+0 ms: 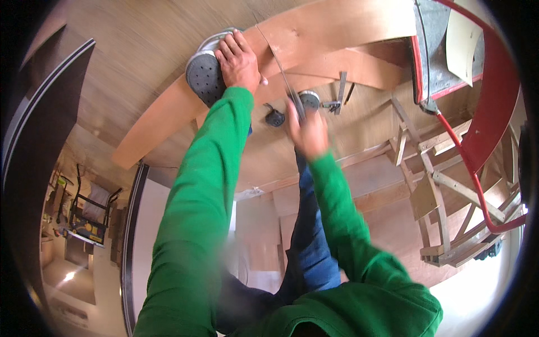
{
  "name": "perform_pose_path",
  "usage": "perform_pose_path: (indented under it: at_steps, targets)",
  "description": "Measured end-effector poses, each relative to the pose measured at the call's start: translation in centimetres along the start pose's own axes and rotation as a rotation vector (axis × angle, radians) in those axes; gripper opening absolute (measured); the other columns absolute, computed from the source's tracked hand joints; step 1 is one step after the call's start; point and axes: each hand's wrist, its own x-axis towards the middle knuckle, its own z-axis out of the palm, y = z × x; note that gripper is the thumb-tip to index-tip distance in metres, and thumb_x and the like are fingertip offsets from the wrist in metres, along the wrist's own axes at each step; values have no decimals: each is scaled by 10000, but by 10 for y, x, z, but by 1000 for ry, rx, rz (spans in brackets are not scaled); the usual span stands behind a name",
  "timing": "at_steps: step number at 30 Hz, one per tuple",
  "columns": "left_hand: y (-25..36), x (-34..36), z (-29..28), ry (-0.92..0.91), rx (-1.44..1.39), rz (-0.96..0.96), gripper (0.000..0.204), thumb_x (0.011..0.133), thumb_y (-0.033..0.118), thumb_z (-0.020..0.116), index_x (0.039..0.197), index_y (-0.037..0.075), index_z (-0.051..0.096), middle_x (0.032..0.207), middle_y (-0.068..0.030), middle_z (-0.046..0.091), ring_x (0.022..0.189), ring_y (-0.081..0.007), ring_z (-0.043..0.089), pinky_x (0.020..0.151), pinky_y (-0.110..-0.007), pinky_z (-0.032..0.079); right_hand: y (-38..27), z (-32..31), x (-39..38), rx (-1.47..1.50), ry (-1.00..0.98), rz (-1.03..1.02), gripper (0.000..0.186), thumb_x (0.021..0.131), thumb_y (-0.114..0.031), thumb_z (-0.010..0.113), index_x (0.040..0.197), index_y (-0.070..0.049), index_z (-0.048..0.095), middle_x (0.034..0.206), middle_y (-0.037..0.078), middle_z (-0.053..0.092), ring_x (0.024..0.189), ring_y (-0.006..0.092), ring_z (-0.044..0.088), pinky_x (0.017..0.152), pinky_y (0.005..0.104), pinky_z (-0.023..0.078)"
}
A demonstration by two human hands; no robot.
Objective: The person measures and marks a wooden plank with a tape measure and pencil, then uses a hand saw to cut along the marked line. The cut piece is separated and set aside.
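At the far left stands a dark panel (48, 106) with a pale edge, cut off by the dark rim. The near end of a long tan board (154, 126) comes next; its long axis climbs from lower left to upper right, bowed by the lens. A grey shoe (203, 76) rests on it, and beside the shoe lies the left hand (238, 62), palm down, fingers extended and closed around nothing that shows. Whether it bears on shoe or board is hard to tell.

Just right of that hand, a handsaw (292, 92) crosses the board, its thin blade slanting away up and left, seen nearly edge-on (so its teeth cannot be made out). The right hand (309, 132), blurred, is wrapped around the handle and hides most of it; the board lies beyond this grip, and the left hand is nearer the crossing.

Further right are the other shoe (310, 100), a metal square (341, 92) and, cut off, a red-framed wheelbarrow (491, 106).
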Motion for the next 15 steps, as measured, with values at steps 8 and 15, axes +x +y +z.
perform_pose_path:
  at_steps: [8, 15]
  targets:
    - [2, 6, -4, -87, 5, -10, 1429, 510, 557, 1034, 1592, -129, 401, 1475, -238, 539, 1403, -398, 522, 1168, -521, 407, -2, 1, 19, 117, -43, 25, 589, 1007, -426, 794, 700, 63, 677, 679, 337, 666, 636, 524, 704, 569, 572, 557]
    - [2, 5, -8, -78, -10, -5, 1537, 351, 615, 1046, 1554, -117, 431, 1355, -172, 573, 1269, -327, 575, 1067, -475, 461, 16, 10, 1, 126, -44, 30, 571, 1005, -479, 783, 777, 42, 733, 748, 339, 698, 695, 537, 718, 614, 594, 579]
